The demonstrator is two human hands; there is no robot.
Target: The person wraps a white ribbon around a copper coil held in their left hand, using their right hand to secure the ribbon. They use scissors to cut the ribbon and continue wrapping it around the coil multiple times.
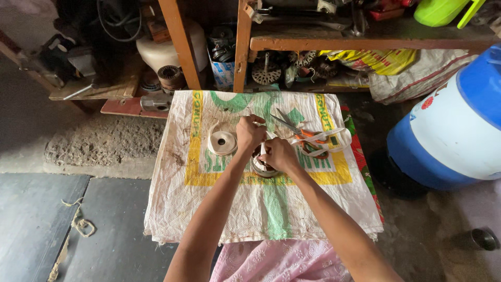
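Head view shows both hands meeting over a round metal motor stator with copper windings [262, 166], which sits at the middle of a white woven plastic sack with green and yellow print [219, 209] spread as a work mat. The left hand [249, 133] is closed in a pinch on a strip of white cloth tape [261, 125] just above the stator; the right hand [279, 154] is curled on the stator's rim, holding it. This looks like the tying or taping of the windings. Drawing the strip snug would call for a steady hold on the stator.

Left of the stator lies a roll of white tape [223, 142]; right of it, orange-handled scissors [300, 131] among loose tape. Beyond the stator stands a wooden shelf [365, 39] of motor parts; far right, a blue and white plastic drum [454, 136] on the concrete floor [42, 209].
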